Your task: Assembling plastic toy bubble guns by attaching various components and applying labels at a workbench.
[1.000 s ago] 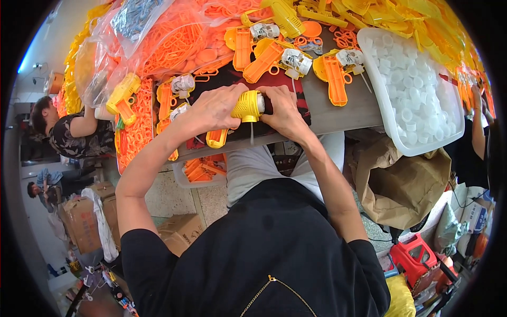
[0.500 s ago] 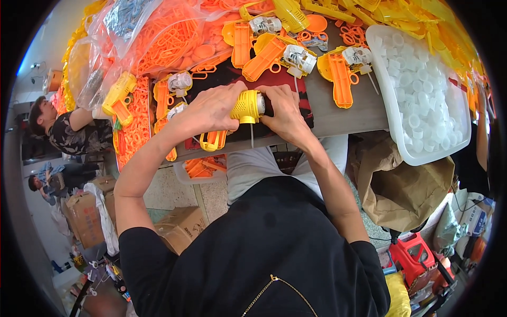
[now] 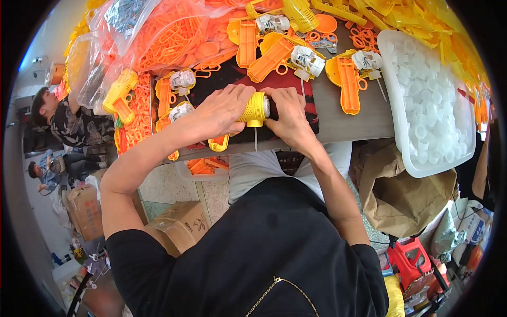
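Both hands are closed around a yellow toy gun (image 3: pixel 253 110) at the table's near edge. My left hand (image 3: pixel 224 110) wraps its rear, and part of the handle shows below that wrist. At the front end of the perforated barrel, by a pale ring, my right hand (image 3: pixel 289 112) grips with thumb and fingers. A thin white strip hangs down from the barrel. Beyond the hands lie open toy gun halves, yellow and orange with white inner units, such as one half (image 3: pixel 347 79) on the right and another (image 3: pixel 272 58) in the middle. More lie beside my left forearm.
A white tub (image 3: pixel 429 170) full of translucent caps stands at the right, above a brown paper bag (image 3: pixel 417 198). Orange rings (image 3: pixel 140 113) fill a tray at the left. Heaped yellow parts (image 3: pixel 412 37) line the back. A person (image 3: pixel 76 119) is at the far left.
My left elbow has swung outward, and the left wrist covers more of the toy's handle. The whole view has shifted slightly. Both hands stay on the toy gun.
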The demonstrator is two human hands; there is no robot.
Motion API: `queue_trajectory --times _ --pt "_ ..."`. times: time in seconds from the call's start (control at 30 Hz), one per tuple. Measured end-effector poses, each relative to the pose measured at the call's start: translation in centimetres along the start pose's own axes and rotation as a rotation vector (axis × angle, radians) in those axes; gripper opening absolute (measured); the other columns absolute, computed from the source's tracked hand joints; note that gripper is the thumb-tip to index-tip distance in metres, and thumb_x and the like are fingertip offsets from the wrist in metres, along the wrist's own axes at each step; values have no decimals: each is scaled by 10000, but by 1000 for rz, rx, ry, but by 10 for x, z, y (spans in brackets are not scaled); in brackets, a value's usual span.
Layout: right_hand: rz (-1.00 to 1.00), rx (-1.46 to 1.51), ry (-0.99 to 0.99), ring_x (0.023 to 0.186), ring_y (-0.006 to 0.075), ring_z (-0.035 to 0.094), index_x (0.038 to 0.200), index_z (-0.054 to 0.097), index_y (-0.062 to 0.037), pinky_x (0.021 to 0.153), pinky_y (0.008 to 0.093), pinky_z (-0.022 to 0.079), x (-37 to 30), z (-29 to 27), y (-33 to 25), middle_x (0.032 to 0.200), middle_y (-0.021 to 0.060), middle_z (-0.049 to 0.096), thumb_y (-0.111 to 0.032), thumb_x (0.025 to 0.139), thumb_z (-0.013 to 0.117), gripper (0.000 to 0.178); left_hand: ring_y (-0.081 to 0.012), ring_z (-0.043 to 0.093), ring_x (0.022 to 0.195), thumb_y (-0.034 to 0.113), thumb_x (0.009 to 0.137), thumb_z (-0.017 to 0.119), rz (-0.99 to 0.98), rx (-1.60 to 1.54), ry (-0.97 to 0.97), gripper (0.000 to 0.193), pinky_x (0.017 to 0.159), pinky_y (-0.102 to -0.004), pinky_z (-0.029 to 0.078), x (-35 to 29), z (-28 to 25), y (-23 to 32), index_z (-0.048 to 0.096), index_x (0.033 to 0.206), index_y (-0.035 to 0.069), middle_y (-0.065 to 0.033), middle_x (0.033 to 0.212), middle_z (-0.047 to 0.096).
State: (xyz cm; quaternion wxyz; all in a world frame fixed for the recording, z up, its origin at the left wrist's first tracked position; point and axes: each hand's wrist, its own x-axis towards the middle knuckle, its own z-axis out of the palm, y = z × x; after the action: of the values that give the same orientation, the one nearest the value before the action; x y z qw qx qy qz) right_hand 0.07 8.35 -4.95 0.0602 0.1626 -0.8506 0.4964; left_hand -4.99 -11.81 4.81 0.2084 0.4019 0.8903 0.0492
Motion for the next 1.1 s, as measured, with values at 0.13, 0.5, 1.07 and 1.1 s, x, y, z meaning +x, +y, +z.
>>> queue_trajectory --times 0.13,0.5,1.07,1.1 --pt "5 4 13 1161 306 528 1302 589 -50 1019 421 358 0 0 0 1183 107 642 -25 678 778 653 -374 557 1173 127 739 768 21 -73 48 772 985 -463 460 -1 -4 1 404 1413 29 -183 1244 554" --pt "5 3 10 1146 308 532 1297 590 -49 1016 424 363 2 1 -1 1169 101 641 -7 678 755 642 -388 527 1229 151 719 748 -46 -131 124 818 1072 -469 413 -4 10 2 404 1457 63 -196 1313 556" --pt "13 -9 -1 1147 309 533 1302 589 -46 1025 429 365 1 1 0 1184 103 639 -16 675 773 655 -371 462 1303 61 736 748 -55 -148 118 818 1122 -475 353 -3 6 11 383 1468 41 -177 1385 485" --pt "13 -13 -2 1150 309 533 1304 588 -47 1026 428 364 1 2 0 1186 104 640 -16 674 771 657 -371 462 1303 61 736 748 -58 -148 118 818 1122 -475 353 -3 8 13 383 1468 41 -177 1385 485"
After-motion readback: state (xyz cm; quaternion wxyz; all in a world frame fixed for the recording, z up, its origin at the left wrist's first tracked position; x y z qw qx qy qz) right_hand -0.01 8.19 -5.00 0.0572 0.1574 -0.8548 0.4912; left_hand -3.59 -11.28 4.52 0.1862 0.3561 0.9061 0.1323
